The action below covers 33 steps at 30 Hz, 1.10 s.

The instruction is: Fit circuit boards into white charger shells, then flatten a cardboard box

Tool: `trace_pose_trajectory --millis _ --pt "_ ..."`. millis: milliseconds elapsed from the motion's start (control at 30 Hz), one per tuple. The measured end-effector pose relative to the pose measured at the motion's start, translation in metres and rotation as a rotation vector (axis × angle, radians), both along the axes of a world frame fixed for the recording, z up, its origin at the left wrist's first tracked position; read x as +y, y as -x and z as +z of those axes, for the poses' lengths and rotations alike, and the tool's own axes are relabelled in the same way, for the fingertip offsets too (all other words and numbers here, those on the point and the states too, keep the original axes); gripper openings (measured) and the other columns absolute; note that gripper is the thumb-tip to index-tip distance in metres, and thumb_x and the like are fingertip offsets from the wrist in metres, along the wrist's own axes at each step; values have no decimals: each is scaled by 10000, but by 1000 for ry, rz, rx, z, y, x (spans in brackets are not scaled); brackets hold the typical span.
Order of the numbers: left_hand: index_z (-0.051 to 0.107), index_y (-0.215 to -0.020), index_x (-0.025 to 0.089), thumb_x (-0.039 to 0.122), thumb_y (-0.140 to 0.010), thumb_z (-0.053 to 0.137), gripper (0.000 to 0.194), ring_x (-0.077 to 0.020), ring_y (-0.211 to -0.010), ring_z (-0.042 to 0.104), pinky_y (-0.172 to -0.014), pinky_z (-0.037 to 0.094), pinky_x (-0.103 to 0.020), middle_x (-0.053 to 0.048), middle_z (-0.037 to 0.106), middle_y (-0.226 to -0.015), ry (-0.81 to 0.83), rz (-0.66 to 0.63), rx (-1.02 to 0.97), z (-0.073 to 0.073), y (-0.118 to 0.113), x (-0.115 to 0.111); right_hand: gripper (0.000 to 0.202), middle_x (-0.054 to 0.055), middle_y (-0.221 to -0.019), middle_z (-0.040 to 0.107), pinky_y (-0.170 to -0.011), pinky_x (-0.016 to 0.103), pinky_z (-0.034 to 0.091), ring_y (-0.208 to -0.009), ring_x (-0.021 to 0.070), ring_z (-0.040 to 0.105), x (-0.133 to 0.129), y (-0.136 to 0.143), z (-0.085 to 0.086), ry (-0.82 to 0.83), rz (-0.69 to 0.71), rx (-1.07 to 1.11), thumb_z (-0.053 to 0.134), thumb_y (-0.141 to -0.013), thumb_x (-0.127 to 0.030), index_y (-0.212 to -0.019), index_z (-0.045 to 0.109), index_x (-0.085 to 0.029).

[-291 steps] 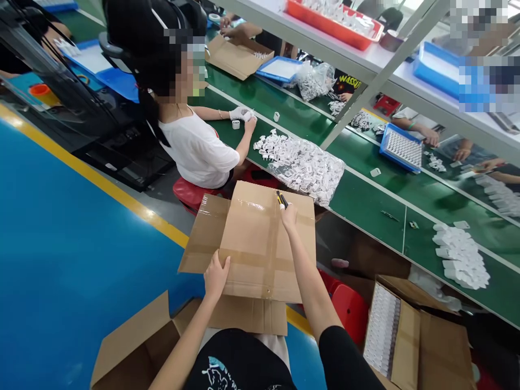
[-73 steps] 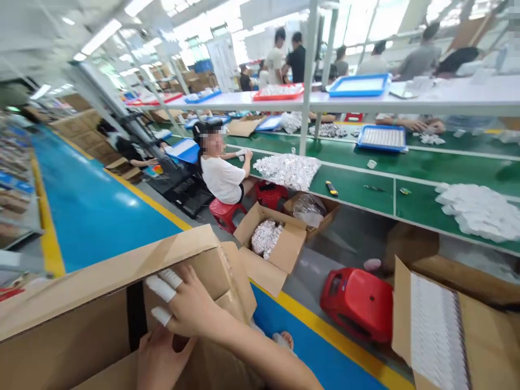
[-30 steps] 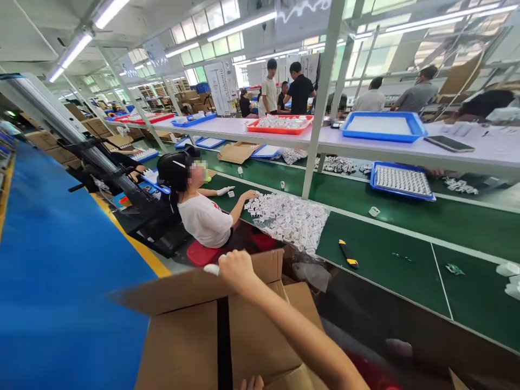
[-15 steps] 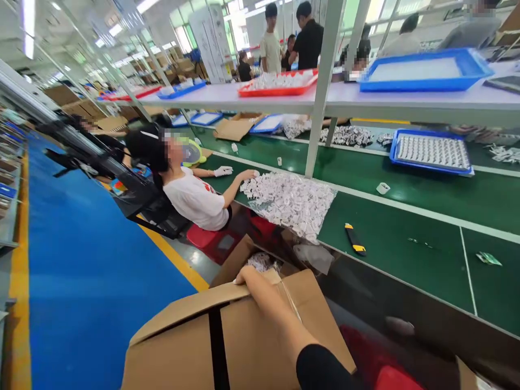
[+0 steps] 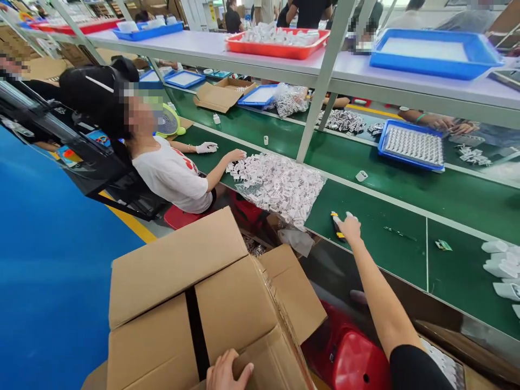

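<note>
My right hand [image 5: 350,227] reaches over the green bench, its thumb touching or just above a black-and-yellow utility knife [image 5: 338,226]. Thumb and forefinger are apart, and white coverings show on the fingertips. The knife lies flat near the bench's front edge. Below, my left hand [image 5: 227,371] rests on a large cardboard box [image 5: 239,292], thumb spread from the fingers. Black tape crosses this box, and one flap [image 5: 292,290] sticks out on its right side.
A seated co-worker [image 5: 170,173] handles a heap of small white parts [image 5: 280,187] on plastic. White housings [image 5: 504,265] lie at the bench's right end. A red stool [image 5: 361,360] stands under the bench. A shelf post [image 5: 320,92] rises behind; the shelf carries trays.
My right hand has left the box flap and moved right to the utility knife. My left hand has come into view on the box. The view has tilted down, and the box sits differently.
</note>
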<state>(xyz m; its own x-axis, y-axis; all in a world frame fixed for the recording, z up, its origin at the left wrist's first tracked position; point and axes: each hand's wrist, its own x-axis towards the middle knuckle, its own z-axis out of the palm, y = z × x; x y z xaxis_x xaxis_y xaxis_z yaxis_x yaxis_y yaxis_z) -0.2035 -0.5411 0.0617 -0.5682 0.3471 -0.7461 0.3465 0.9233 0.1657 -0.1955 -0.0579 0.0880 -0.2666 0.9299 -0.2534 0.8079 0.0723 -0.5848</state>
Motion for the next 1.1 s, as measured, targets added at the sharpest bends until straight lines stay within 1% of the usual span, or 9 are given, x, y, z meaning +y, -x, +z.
trace_pose_trajectory --millis 167,267,367,433,567,667,767,900,1100 --pt "641 -1113 135 348 -934 439 344 -309 -1197 569 -962 389 -396 -154 668 -1198 46 21 39 -6 8 24 384 140 -1313 550 -1073 553 372 -1255 309 493 7 -23 -50 74 -85 -23 625 -922 -366 -1220 575 -129" --pt "641 -1126 134 346 -923 457 346 -305 -1178 572 -960 373 -382 -153 672 -1182 53 23 50 -5 1 40 365 114 -1203 609 -1014 506 430 -1136 267 569 6 -30 -60 148 -94 75 603 -926 -411 -1171 595 -140" --pt "639 -1128 132 359 -929 467 348 -292 -1161 577 -963 368 -370 -145 670 -1175 46 20 42 -3 -2 52 340 76 -1020 662 -896 429 511 -962 214 632 -6 -54 -53 249 -94 238 566 -911 -438 -1078 627 -149" --pt "630 -1126 127 371 -948 470 342 -278 -1169 567 -989 365 -382 -136 659 -1179 31 21 48 0 0 59 338 63 -871 666 -782 387 555 -833 206 651 -32 -77 -42 350 -74 359 561 -843 -470 -952 646 -161" --pt "633 -1058 128 393 -946 558 297 -235 -1103 589 -1008 408 -436 -90 658 -1106 23 42 34 15 9 73 347 36 -676 626 -554 353 576 -632 215 650 -115 -121 -23 613 -36 546 627 -640 -562 -718 600 -225" --pt "633 -1087 131 405 -949 572 312 -232 -1099 599 -1017 437 -471 -85 655 -1114 6 37 11 29 18 77 364 19 -685 631 -507 285 559 -610 174 640 -180 -146 -18 759 -65 620 629 -622 -590 -702 585 -238" --pt "554 -1284 163 410 -954 567 413 -255 -1202 557 -1062 417 -506 -107 587 -1296 -40 6 -14 33 26 73 360 14 -726 645 -512 250 548 -595 140 616 -227 -168 -14 862 -107 639 607 -652 -576 -758 590 -232" --pt "463 -1397 173 428 -966 544 507 -264 -1187 577 -1048 438 -512 -122 584 -1308 -60 -30 -64 32 37 63 359 40 -786 671 -576 289 566 -624 153 631 -249 -188 0 926 -48 628 624 -661 -503 -858 601 -204" --pt "481 -1385 168 479 -962 536 528 -245 -1084 635 -983 492 -475 -111 637 -1223 -32 -41 -123 29 50 54 250 -15 -621 618 -487 252 471 -481 126 526 -239 -186 5 821 246 475 596 -747 -405 -870 594 -188"
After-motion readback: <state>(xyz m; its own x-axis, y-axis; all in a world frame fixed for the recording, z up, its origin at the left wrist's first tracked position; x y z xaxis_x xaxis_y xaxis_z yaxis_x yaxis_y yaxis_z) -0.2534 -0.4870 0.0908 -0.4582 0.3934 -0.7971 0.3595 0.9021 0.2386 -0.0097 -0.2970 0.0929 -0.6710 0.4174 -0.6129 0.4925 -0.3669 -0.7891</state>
